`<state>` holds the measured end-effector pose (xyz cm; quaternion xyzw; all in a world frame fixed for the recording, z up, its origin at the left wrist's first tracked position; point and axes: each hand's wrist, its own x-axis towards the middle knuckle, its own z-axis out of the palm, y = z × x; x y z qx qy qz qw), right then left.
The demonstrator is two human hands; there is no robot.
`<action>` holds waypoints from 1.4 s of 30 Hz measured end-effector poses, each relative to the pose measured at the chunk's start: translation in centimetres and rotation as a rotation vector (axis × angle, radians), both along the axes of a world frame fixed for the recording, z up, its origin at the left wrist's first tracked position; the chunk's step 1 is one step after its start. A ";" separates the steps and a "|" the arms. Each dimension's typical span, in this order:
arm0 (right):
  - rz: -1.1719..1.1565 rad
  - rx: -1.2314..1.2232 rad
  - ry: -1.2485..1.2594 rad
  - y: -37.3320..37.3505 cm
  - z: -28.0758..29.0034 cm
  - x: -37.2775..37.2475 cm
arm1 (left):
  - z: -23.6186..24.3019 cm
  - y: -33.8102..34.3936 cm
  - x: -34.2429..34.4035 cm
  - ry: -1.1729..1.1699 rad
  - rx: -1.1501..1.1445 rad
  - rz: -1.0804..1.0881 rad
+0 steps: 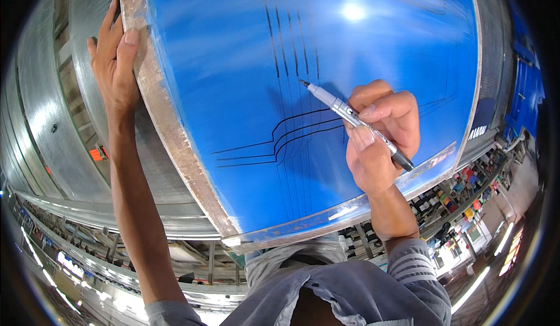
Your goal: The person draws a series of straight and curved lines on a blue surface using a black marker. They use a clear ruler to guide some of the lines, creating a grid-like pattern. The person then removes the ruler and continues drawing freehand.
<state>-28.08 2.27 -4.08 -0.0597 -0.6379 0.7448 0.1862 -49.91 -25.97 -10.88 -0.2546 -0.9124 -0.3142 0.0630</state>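
At left, beneath the left forearm (137, 203): grey metal panels (44, 110) with a small orange-red piece (99, 153) in a gap. At far right: a bright blue structure (525, 101). Beyond the lower right edge: shelving (464, 195) with small multicoloured items, too blurred to identify, and bright strip lights (469, 291). Along the lower edge: a grey shirt (379, 288), near the frame (166, 119). In the way, over the right part of the drawing: right hand (382, 133), closed around a marker pen (335, 105), thumb and fingers on the barrel. On the left side of the frame: left hand (116, 63), fingers extended and apart, thumb against the rim. At centre, inside the frame and directly before the wearer: a blue panel (204, 81), smooth and glossy, with a round white glare near the top and a hand shadow around the pen. On the panel: black lines (282, 28), five running down from the top edge, dark above and faint below; three more, stepped and curved, across the lower half. Pen pale-barrelled, slanted, black end toward the lower right, dark tip just beside the lower ends of the dark strokes; cannot tell whether in contact. Frame grey-brown, scuffed and stained.
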 end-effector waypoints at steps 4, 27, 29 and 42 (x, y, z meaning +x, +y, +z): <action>0.011 0.157 0.065 -0.5 -0.3 -0.6 | -0.4 -0.6 -0.5 0.030 0.004 -0.023; -0.015 0.256 0.028 0.2 -0.9 -1.7 | -0.5 -0.6 -0.4 -0.010 -0.025 0.060; -0.017 0.266 0.017 0.1 -0.8 -1.8 | -0.7 -0.6 -0.4 0.002 -0.008 0.038; 0.010 0.223 0.011 0.3 -0.8 -1.9 | -0.7 -0.8 -0.4 0.000 0.007 0.016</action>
